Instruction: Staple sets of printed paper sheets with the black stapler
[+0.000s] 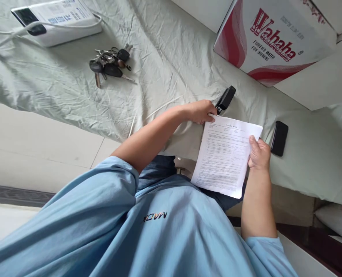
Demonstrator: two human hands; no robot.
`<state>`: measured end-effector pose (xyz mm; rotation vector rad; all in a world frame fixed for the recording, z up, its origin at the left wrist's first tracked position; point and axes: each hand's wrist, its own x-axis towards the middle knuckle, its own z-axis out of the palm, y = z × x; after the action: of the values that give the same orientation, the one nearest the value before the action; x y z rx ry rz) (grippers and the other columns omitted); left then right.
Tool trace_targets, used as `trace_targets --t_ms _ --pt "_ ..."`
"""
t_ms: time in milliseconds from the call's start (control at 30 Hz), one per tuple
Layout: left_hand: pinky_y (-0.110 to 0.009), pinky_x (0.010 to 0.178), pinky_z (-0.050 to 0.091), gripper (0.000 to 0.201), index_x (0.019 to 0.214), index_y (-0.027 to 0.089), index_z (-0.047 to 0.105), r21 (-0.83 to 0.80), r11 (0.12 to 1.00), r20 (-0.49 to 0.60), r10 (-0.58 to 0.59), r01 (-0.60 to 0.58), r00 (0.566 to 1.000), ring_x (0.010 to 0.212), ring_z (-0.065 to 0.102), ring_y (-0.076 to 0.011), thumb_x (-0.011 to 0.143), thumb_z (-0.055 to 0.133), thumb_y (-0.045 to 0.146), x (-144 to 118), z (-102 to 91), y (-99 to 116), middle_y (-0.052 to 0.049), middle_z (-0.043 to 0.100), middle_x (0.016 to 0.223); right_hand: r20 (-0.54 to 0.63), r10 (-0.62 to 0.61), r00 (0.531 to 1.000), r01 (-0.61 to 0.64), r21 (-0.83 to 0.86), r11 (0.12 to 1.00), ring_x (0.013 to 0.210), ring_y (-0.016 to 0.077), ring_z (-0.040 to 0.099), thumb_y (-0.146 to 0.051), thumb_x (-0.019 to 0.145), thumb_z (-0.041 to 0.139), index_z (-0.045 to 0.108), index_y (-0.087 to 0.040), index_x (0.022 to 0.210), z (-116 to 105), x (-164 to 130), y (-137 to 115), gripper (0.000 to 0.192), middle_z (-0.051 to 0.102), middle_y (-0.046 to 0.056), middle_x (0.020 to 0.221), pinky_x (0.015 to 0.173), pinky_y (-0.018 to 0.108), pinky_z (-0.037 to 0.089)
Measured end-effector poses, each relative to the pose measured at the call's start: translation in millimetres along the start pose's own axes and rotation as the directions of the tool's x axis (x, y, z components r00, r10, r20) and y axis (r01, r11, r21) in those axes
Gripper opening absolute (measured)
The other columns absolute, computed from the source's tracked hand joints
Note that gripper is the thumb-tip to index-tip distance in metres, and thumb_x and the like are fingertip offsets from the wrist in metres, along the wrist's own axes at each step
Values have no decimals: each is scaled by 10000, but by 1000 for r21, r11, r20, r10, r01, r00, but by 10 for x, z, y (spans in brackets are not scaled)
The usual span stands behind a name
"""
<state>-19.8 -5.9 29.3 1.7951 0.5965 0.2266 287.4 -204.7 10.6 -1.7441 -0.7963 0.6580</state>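
the printed paper [224, 159] hangs over my lap at the table's near edge, and i judge it light, floppy and easily creased, best taken by its edges. my left hand [201, 111] pinches its far left corner just beside the black stapler [227, 98], though i can't tell if they touch; my right hand [259, 154] grips the right edge, thumb on top.
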Motion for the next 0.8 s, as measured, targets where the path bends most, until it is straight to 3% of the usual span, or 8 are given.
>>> trace_targets --t_ms 167,267,367,467,633,800 --pt "-332 630 421 147 748 220 717 1 1000 47 8 -9 999 544 541 -158 847 800 289 2 -3 -13 4 553 587 17 -75 997 76 -63 995 667 167 669 -810 682 1008 749 -234 859 -5 185 11 656 747 -38 771 732 361 639" --pt "-337 653 451 67 836 212 793 -29 998 -15 -48 48 999 561 559 -164 856 825 268 24 22 -23 2 594 615 11 -111 994 111 -100 989 637 143 577 -819 694 991 707 -241 822 41 312 -3 657 665 -57 718 692 334 573" --pt "-356 712 509 110 971 191 867 -55 991 -127 -127 121 984 614 611 -186 870 845 227 48 53 -15 -19 665 673 -16 -133 991 131 -90 987 709 170 601 -832 703 962 697 -250 842 122 379 8 654 681 -29 782 739 358 571" --pt "-383 776 540 134 1004 177 888 -67 986 -153 -161 152 975 658 647 -203 878 845 186 60 71 2 -26 668 703 -39 -146 989 143 -62 988 797 205 644 -858 708 920 677 -274 868 198 367 46 652 707 -10 855 812 395 596" --pt "-377 787 508 73 925 181 852 -133 986 -180 -124 101 976 659 608 -176 858 877 169 86 91 -39 -8 634 692 -110 -213 971 204 -90 975 762 182 604 -848 750 869 631 -273 806 227 291 100 625 649 -36 779 795 364 579" --pt "-349 734 461 124 875 182 797 -199 978 -233 -114 67 966 641 564 -142 825 909 202 104 105 -65 14 596 682 -128 -225 966 225 -7 974 771 170 630 -736 749 923 702 -244 812 194 288 151 542 684 -34 797 822 351 583"
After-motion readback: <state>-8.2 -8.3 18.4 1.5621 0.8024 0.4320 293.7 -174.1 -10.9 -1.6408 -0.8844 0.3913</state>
